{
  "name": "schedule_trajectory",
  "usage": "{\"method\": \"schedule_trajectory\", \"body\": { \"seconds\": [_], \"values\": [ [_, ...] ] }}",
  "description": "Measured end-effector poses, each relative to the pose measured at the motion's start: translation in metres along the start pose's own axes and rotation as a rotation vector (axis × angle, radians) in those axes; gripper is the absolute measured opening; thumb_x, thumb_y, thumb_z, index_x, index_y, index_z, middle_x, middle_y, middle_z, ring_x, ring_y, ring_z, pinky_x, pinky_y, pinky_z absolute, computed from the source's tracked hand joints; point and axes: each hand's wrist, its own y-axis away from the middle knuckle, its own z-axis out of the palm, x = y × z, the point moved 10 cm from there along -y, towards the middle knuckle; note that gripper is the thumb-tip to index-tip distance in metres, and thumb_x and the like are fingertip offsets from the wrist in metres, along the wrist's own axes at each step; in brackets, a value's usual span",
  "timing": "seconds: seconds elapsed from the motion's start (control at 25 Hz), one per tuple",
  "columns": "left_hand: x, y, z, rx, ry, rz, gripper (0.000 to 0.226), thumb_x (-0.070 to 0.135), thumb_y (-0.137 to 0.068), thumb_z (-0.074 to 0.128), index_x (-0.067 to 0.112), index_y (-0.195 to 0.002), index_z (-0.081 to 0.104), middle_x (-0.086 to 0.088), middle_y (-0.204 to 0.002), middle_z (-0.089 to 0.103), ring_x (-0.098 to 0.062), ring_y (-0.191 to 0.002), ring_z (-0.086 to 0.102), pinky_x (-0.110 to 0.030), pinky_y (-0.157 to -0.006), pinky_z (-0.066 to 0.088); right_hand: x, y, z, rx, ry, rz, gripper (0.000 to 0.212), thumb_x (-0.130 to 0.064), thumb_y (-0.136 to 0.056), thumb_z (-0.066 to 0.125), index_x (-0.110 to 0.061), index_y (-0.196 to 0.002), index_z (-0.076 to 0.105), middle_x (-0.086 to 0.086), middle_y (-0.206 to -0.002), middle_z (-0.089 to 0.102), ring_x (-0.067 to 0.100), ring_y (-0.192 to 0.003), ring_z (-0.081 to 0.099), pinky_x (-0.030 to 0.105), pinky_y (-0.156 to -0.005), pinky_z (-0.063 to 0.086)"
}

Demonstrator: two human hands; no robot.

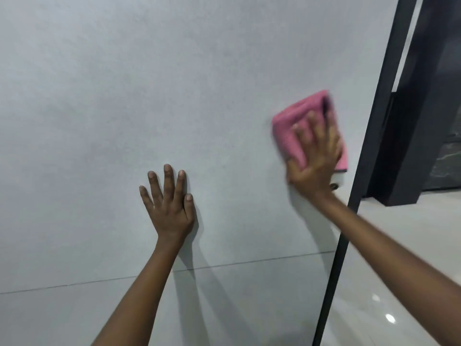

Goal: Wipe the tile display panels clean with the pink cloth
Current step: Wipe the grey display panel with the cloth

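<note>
The right hand (314, 156), at right of centre in the frame, is pressing a folded pink cloth (294, 126) flat against the pale grey tile display panel (124, 96), its fingers spread over the cloth near the panel's black frame edge (369, 151); both are motion-blurred. The left hand (168, 204), at lower centre, is lying open with fingers splayed and palm flat on the same panel, holding nothing, above a thin horizontal joint line (74, 284). Glossy floor (404, 270) is showing at lower right.
</note>
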Motion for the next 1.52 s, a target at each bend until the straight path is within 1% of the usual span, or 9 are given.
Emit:
{"method": "schedule_trajectory", "body": {
  "seconds": [0.12, 0.24, 0.56, 0.64, 0.76, 0.92, 1.2, 1.36, 1.52],
  "values": [
    [0.001, -0.004, -0.001, 0.005, 0.0, 0.014, 0.053, 0.036, -0.104, 0.019, 0.029, -0.156, 0.007, 0.006, -0.163, -0.003, -0.024, -0.15, -0.005, -0.049, -0.119, -0.002, -0.097, 0.172, 0.067, -0.661, -0.089, -0.514, 0.04, -0.024, -0.096, 0.05, -0.018, -0.134, 0.055, 0.007, -0.141, 0.053, 0.03, -0.13, 0.05, 0.049, -0.108, 0.036],
    [0.002, -0.008, -0.003, -0.051, 0.03, -0.043, 0.054, 0.036, -0.104, 0.021, 0.031, -0.155, 0.005, 0.009, -0.163, -0.006, -0.022, -0.15, -0.008, -0.053, -0.117, -0.004, -0.138, 0.315, 0.061, -0.903, -0.107, -1.071, 0.059, -0.02, -0.084, 0.066, -0.027, -0.14, 0.05, -0.006, -0.153, 0.04, 0.02, -0.146, 0.027, 0.044, -0.123, 0.0],
    [0.101, -0.012, 0.021, -0.064, 0.144, 0.008, 0.062, 0.031, -0.101, 0.031, 0.03, -0.156, 0.003, 0.009, -0.163, -0.007, -0.023, -0.15, -0.009, -0.051, -0.118, -0.007, 0.095, -0.02, -0.049, -0.088, 0.004, 0.005, 0.076, -0.02, -0.088, 0.05, -0.038, -0.153, 0.016, 0.004, -0.159, 0.022, 0.038, -0.145, 0.019, 0.047, -0.118, 0.021],
    [0.102, -0.015, 0.03, -0.033, 0.046, 0.005, 0.06, 0.036, -0.102, 0.028, 0.029, -0.155, 0.003, 0.006, -0.163, -0.005, -0.027, -0.15, -0.008, -0.053, -0.117, -0.006, 0.1, 0.005, -0.046, -0.082, 0.038, -0.044, 0.07, -0.025, -0.094, 0.041, -0.036, -0.155, 0.008, -0.009, -0.163, 0.006, 0.031, -0.149, 0.007, 0.053, -0.117, 0.018],
    [0.101, -0.004, 0.034, 0.011, 0.005, 0.035, 0.06, 0.037, -0.101, 0.028, 0.026, -0.156, 0.005, 0.002, -0.164, -0.002, -0.032, -0.149, -0.005, -0.056, -0.116, -0.004, 0.066, 0.172, -0.002, -0.456, 0.042, -0.243, 0.053, -0.035, -0.103, 0.028, -0.033, -0.154, 0.014, -0.002, -0.159, 0.019, 0.022, -0.151, 0.001, 0.05, -0.106, 0.027],
    [0.105, -0.01, 0.03, 0.028, -0.004, 0.059, 0.061, 0.036, -0.1, 0.028, 0.026, -0.156, 0.005, 0.001, -0.163, -0.002, -0.033, -0.149, -0.005, -0.057, -0.116, -0.004, 0.027, 0.304, -0.002, -0.804, 0.038, -0.727, 0.055, -0.019, -0.09, 0.053, -0.033, -0.141, 0.04, -0.012, -0.158, 0.024, 0.019, -0.15, 0.009, 0.045, -0.116, 0.021],
    [0.109, -0.037, 0.008, -0.001, 0.242, -0.024, 0.055, 0.031, -0.101, 0.036, 0.028, -0.153, 0.019, 0.002, -0.163, 0.007, -0.021, -0.15, -0.004, -0.055, -0.114, -0.01, 0.092, -0.022, -0.038, -0.205, -0.066, -0.19, 0.069, -0.029, -0.091, 0.051, -0.027, -0.153, 0.019, 0.003, -0.16, 0.014, 0.037, -0.148, 0.012, 0.052, -0.118, 0.021],
    [0.097, -0.099, -0.011, 0.072, 0.229, -0.092, 0.051, 0.031, -0.103, 0.035, 0.018, -0.152, 0.025, -0.008, -0.16, 0.02, -0.038, -0.148, 0.008, -0.054, -0.114, -0.01, 0.043, -0.037, -0.018, -0.105, -0.191, -0.108, 0.066, -0.023, -0.092, 0.052, -0.014, -0.151, 0.023, 0.011, -0.158, 0.017, 0.043, -0.146, 0.016, 0.061, -0.116, 0.019],
    [0.088, -0.099, 0.002, 0.037, 0.002, -0.029, 0.056, 0.036, -0.103, 0.031, 0.024, -0.155, 0.016, -0.008, -0.161, 0.019, -0.044, -0.145, 0.01, -0.067, -0.111, -0.001, -0.068, 0.159, 0.042, -0.597, -0.163, -0.867, 0.065, -0.026, -0.081, 0.065, -0.019, -0.143, 0.047, 0.007, -0.153, 0.039, 0.029, -0.15, 0.008, 0.048, -0.121, 0.006]
  ]
}}
